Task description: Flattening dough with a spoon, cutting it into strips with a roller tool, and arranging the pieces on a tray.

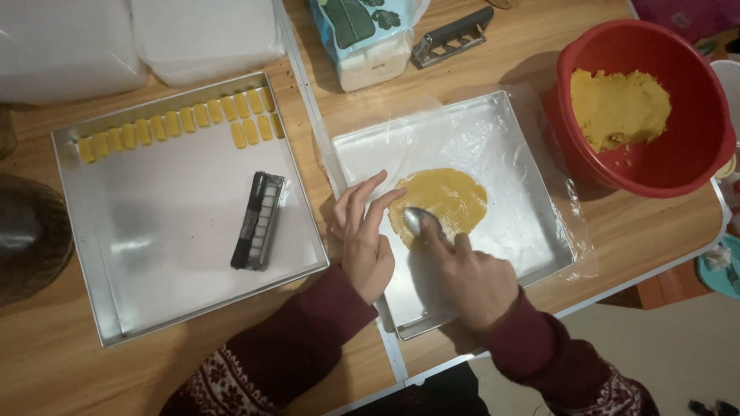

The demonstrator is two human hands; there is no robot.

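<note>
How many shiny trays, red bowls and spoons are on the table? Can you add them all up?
metal trays: 2
red bowl: 1
spoon: 1
Total: 4

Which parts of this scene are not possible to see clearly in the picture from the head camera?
- Spoon: its handle is hidden inside the right hand.
- Dark round object: cut off by the left edge, kind unclear.
- Black tool in the left tray: its small white parts are too small to identify.
- Package: top cut off by the upper edge.
- Left hand: palm faces down, underside hidden.
</note>
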